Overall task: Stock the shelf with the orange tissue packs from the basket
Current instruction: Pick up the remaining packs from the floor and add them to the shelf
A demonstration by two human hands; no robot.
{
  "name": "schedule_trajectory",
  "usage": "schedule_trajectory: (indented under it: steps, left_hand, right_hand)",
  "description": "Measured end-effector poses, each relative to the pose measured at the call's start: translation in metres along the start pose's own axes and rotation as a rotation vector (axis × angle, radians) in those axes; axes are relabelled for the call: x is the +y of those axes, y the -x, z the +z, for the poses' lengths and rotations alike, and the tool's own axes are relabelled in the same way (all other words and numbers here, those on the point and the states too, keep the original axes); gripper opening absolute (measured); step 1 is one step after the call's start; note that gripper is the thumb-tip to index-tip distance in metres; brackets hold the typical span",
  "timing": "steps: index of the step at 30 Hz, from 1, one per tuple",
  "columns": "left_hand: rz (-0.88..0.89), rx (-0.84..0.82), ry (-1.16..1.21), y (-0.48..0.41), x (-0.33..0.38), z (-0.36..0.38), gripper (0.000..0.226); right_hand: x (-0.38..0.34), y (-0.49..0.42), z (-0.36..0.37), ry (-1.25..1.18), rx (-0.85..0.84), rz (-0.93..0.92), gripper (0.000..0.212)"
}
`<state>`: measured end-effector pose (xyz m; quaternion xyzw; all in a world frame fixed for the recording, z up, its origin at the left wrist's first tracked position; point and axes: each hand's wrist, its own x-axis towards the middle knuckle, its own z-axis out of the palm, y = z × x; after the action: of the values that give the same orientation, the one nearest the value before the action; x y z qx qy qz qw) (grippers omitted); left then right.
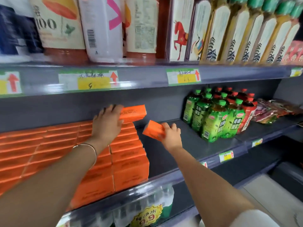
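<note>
- the left hand [106, 123] reaches to the back of the middle shelf [180, 145], fingers spread and wrapped over the near end of an orange tissue pack [133, 113]; the pack lies flat and level, held above the back of the stacked packs [127, 159], most likely so it can be set on as the next layer.
- the right hand [170, 135] pinches a second orange pack [153, 131] by one end, thumb on one side and fingers on the other; that pack is tilted, with its free end pointing at the stack, and it hangs over the bare part of the shelf, just beside the stack's right edge.
- the tilt looks like a waiting hold: one pack goes in while the other is kept close and ready, which saves a trip back for more.
- the stacked packs fill the left part of the shelf in tidy rows, long faces forward, so a new pack has to go down square or the row will lean.
- to the right, well apart from the stack, stand green tea bottles [213, 117]; the gap between leaves room for a new column.
- the basket is not in view.
- a thin bracelet [91, 147] sits on the left wrist.
- judgement: stocking is well along, with much of the shelf already orange.
</note>
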<state>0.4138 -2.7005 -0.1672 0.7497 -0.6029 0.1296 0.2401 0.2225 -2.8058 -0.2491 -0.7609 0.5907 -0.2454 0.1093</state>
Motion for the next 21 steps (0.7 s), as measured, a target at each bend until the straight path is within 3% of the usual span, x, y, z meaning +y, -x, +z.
schedule_trajectory:
  steps: [7, 13, 21]
  left_hand:
    - [-0.010, 0.015, 0.053, -0.040, -0.015, 0.035, 0.048]
    - [-0.010, -0.015, 0.020, -0.056, -0.027, 0.058, 0.051]
    - [-0.033, -0.061, 0.044, -0.066, -0.037, 0.070, 0.051]
  right_hand:
    - [-0.020, -0.082, 0.046, 0.092, -0.107, -0.078, 0.053]
    - [-0.038, -0.123, 0.084, 0.049, -0.104, -0.146, 0.048]
    - [-0.041, -0.132, 0.100, -0.156, 0.070, 0.065, 0.047]
